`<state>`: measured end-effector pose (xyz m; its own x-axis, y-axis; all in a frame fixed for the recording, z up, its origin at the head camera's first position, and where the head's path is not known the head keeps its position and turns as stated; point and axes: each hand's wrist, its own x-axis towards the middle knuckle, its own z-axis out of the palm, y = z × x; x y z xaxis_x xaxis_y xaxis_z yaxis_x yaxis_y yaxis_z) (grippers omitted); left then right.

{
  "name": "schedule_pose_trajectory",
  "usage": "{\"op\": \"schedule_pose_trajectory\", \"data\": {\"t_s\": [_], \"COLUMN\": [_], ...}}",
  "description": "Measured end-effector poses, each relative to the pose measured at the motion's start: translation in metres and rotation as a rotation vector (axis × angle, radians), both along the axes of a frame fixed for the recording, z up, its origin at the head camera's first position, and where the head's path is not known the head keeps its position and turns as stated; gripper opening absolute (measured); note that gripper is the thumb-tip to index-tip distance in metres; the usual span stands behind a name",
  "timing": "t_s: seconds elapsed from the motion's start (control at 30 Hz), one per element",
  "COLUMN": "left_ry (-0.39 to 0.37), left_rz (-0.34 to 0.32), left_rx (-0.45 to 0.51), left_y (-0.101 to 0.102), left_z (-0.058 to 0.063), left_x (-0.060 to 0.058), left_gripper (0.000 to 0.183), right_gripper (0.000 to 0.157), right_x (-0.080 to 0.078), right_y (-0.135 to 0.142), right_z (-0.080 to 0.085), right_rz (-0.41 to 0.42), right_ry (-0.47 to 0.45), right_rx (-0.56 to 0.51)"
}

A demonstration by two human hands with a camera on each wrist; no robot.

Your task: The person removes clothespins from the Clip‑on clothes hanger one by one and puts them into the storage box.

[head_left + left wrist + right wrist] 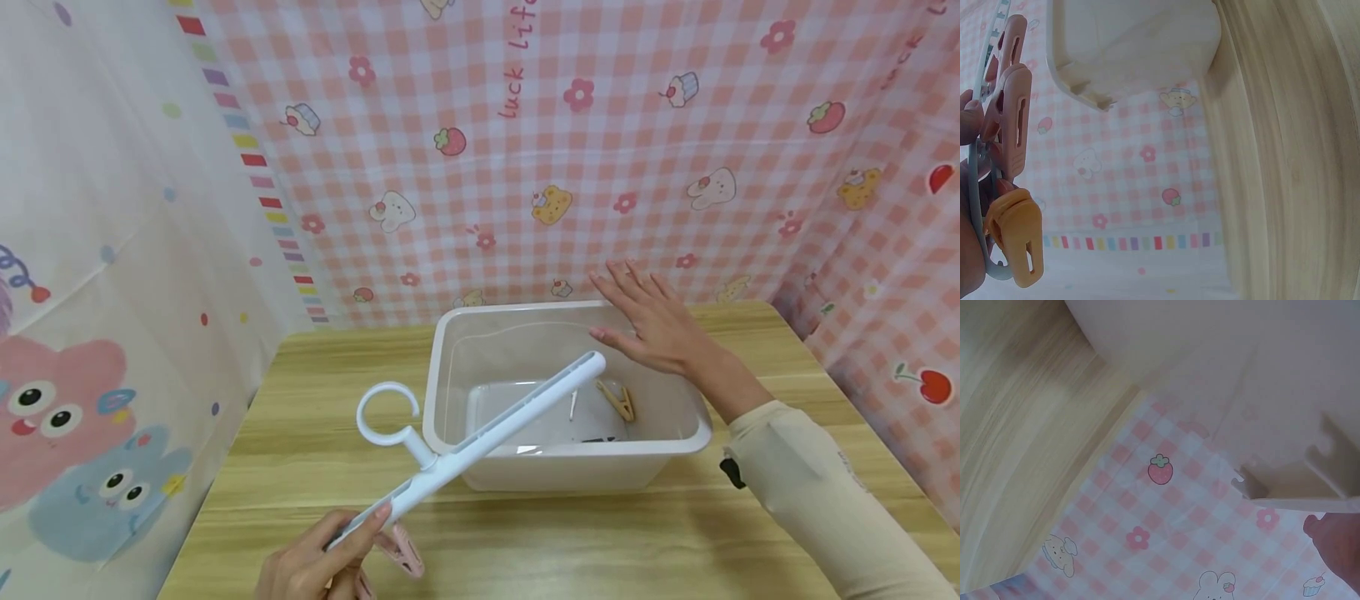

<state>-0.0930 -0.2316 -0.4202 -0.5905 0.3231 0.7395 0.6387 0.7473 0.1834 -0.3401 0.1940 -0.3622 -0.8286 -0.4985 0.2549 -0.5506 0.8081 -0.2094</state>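
My left hand [315,562] grips one end of a pale blue clip hanger [480,446], which slants up to the right, its far end over the bin and its round hook on the left. Pink clips [1015,119] and an orange clip [1022,240] hang on the hanger beside the left fingers in the left wrist view. My right hand [660,329], fingers spread and straight, is over the back right part of the off-white plastic bin [562,473]; whether it touches the rim cannot be told. Inside the bin lies a yellowish clip [617,402].
A thin white piece [573,405] and a dark item [600,439], too small to tell, lie in the bin too. The bin stands on a wood-grain table [315,417]. Pink checked cloth [487,192] hangs behind, with a pale printed cloth [150,250] on the left.
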Motion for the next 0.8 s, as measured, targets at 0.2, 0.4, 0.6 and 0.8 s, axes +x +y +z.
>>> {"op": "schedule_pose_trajectory", "data": {"t_s": [0.2,0.4,0.6,0.8], "left_ry": [-0.014,-0.008,-0.011,-0.078], "left_rz": [0.001,0.007,-0.004,-0.030], "left_rx": [0.000,-0.007,-0.007,0.010], "left_y": [0.001,0.002,0.003,0.005], "left_z": [0.001,0.002,0.002,0.005], "left_x": [0.001,0.001,0.000,0.001], "left_gripper": [0.042,0.041,0.041,0.041], "right_gripper": [0.081,0.084,0.075,0.068], "right_x": [0.001,0.005,0.014,0.031], "right_y": [0.002,0.008,0.019,0.023], "right_z": [0.002,0.012,0.025,0.039], "right_rz": [-0.007,-0.019,0.009,0.073], "right_ry": [-0.017,-0.040,-0.001,0.058], "right_rx": [0.003,-0.064,-0.196,-0.303]}}
